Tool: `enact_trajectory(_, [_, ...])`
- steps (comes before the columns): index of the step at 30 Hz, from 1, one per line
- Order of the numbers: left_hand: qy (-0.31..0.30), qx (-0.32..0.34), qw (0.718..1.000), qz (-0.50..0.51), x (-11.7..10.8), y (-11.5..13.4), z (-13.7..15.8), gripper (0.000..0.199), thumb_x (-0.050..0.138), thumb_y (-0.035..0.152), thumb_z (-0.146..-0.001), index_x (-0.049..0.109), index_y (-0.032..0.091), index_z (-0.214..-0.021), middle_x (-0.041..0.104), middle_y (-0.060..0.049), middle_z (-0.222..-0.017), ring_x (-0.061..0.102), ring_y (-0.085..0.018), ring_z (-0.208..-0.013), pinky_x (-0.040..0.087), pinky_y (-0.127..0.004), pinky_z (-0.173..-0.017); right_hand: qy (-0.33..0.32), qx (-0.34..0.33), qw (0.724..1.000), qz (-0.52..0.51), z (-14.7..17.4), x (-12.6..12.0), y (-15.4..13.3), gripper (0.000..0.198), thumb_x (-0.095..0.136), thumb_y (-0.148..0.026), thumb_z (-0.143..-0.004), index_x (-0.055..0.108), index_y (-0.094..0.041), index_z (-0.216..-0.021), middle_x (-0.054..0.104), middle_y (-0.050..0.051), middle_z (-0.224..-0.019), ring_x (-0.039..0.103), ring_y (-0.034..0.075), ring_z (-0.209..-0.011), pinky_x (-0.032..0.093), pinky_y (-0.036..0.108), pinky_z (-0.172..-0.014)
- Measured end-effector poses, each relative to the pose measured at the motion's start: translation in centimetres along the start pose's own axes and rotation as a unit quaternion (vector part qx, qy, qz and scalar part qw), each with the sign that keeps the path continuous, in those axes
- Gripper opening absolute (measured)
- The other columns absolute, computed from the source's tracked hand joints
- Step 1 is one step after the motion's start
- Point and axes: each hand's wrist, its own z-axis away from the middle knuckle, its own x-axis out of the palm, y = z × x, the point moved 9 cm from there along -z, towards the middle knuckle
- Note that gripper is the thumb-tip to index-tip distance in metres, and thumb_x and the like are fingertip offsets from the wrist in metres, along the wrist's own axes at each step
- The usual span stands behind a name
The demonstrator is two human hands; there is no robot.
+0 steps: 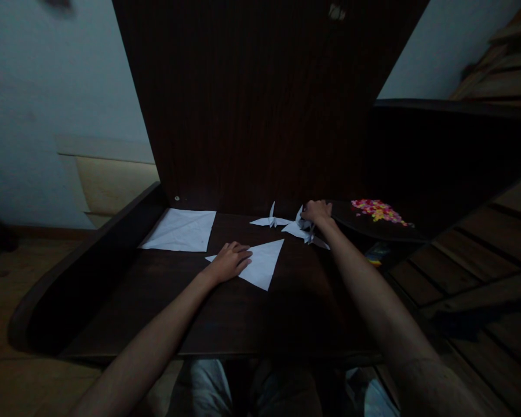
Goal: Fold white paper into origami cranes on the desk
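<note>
My left hand (230, 262) lies with its fingers stretched over a folded sheet of white paper (264, 265), pressing on it on the dark desk. The folded sheet has a pointed, roughly triangular outline. Farther right, my right hand (317, 212) reaches to a small cluster of white paper cranes (298, 230), its fingers curled down around one of them. The fingertips are partly hidden behind the hand and paper. Just left of that cluster stands another paper crane (272, 221), wings spread. A square white sheet (184, 230) with a diagonal crease lies at the desk's left.
A pile of small pink, red and yellow pieces (379, 211) sits on a raised ledge at the right. The desk (243, 324) has a raised left side wall (99, 260) and a tall dark back panel (260, 104). Wooden slats (481, 249) stand at the right.
</note>
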Motion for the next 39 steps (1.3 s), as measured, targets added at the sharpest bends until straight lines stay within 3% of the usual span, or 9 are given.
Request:
enact_trajectory(4, [0.005, 0.004, 1.000, 0.001, 0.0, 0.0, 0.1, 0.037, 0.038, 0.037, -0.095, 0.062, 0.022, -0.119, 0.058, -0.009, -0.129, 0.049, -0.026, -0.114, 0.037, -0.047, -0.096, -0.047, 0.009, 0.999, 0.019, -0.7, 1.9, 1.2, 0.030, 0.060, -0.027, -0.079, 0.067, -0.014, -0.105, 0.065, 0.015, -0.107, 0.056, 0.027, -0.109, 0.031, 0.045, -0.095])
enact_trajectory(8, [0.001, -0.001, 1.000, -0.003, 0.2, -0.2, 0.1, 0.037, 0.038, 0.038, -0.095, 0.061, 0.021, -0.120, 0.057, -0.009, -0.130, 0.048, -0.027, -0.115, 0.036, -0.048, -0.097, -0.051, -0.002, 0.998, 0.027, -0.8, 2.7, 1.0, 0.029, 0.059, -0.023, -0.079, 0.066, -0.015, -0.106, 0.066, 0.014, -0.105, 0.058, 0.025, -0.104, 0.030, 0.044, -0.095])
enact_trajectory(15, [-0.001, -0.001, 1.000, 0.001, 0.1, -0.1, 0.1, 0.038, 0.038, 0.038, -0.095, 0.060, 0.022, -0.120, 0.057, -0.008, -0.131, 0.047, -0.027, -0.116, 0.036, -0.048, -0.097, -0.043, -0.004, 0.999, 0.029, -0.9, 2.8, 0.3, 0.028, 0.053, -0.012, -0.081, 0.066, -0.013, -0.106, 0.066, 0.015, -0.105, 0.060, 0.023, -0.103, 0.030, 0.042, -0.096])
enact_trajectory(39, [-0.001, -0.002, 1.000, -0.004, 0.1, -0.1, 0.0, 0.038, 0.037, 0.039, -0.096, 0.061, 0.022, -0.120, 0.057, -0.007, -0.131, 0.049, -0.026, -0.114, 0.037, -0.046, -0.095, -0.044, -0.006, 0.999, 0.015, -1.5, 3.6, -0.6, 0.029, 0.054, -0.014, -0.081, 0.065, -0.012, -0.108, 0.066, 0.016, -0.107, 0.061, 0.025, -0.105, 0.034, 0.040, -0.094])
